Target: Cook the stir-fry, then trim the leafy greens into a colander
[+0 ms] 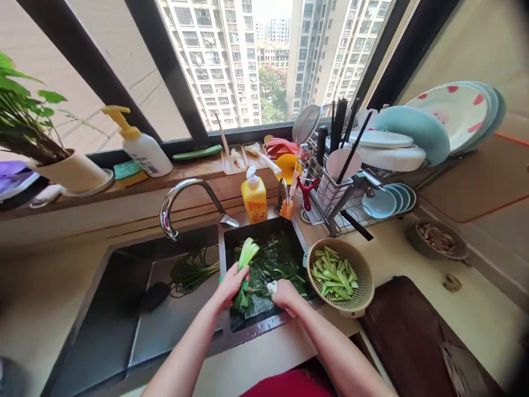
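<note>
My left hand (231, 284) is closed round a leafy green vegetable (247, 255), its pale stalk end pointing up over a black basin (264, 229) of water and floating leaves. My right hand (285, 292) is closed close beside it over the basin, with something small and white at its fingertips that I cannot make out. A beige colander (359, 300) with cut green stalks (334, 272) stands on the counter just right of the basin.
A chrome tap (182, 196) arches over the dark sink (124, 320), where more greens (192, 271) lie. A yellow soap bottle (254, 198), a dish rack (351, 187) with plates, a dark cutting board (409, 336), a small bowl (438, 240) and a potted plant (37, 138) surround it.
</note>
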The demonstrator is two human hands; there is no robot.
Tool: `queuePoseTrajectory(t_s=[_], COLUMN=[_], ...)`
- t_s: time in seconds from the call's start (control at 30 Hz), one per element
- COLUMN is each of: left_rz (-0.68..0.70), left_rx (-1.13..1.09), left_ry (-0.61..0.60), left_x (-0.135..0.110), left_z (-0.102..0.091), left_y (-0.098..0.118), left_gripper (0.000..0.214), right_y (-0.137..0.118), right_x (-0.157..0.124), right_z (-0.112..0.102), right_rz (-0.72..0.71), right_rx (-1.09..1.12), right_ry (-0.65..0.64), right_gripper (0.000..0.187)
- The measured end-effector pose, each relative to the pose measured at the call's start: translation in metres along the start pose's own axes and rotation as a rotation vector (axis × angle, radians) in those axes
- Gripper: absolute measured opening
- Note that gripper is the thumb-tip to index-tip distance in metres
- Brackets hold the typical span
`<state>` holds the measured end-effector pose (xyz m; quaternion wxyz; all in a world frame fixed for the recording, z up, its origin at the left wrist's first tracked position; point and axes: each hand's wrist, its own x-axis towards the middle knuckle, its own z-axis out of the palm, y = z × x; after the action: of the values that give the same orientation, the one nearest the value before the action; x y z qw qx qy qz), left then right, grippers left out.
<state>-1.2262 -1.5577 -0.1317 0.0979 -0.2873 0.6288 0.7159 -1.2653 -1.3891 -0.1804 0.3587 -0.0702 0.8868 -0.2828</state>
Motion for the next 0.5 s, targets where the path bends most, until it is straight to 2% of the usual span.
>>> queuePoseTrajectory(t_s=[0.2,0.37,0.5], left_rz=[0.056,0.096,0.230], left_rx=[0.073,0.475,0.745], left_ry=[-0.234,-0.576,-0.739], left_x=[-0.013,-0.021,-0.024], left_z=[0.037,0.087,0.131], left_y=[0.030,0.042,0.056], left_gripper=[0.032,0.030,0.031], right_y=[0.032,0.061,0.075], right_x=[-0.061,-0.098,-0.114], right_z=[-0.012,-0.031,-0.060], right_rz=[-0.112,-0.179,-0.210], right_rx=[0.372,0.701,0.849], right_ry=[-0.052,0.019,0.158], right_gripper=[0.018,0.024,0.023])
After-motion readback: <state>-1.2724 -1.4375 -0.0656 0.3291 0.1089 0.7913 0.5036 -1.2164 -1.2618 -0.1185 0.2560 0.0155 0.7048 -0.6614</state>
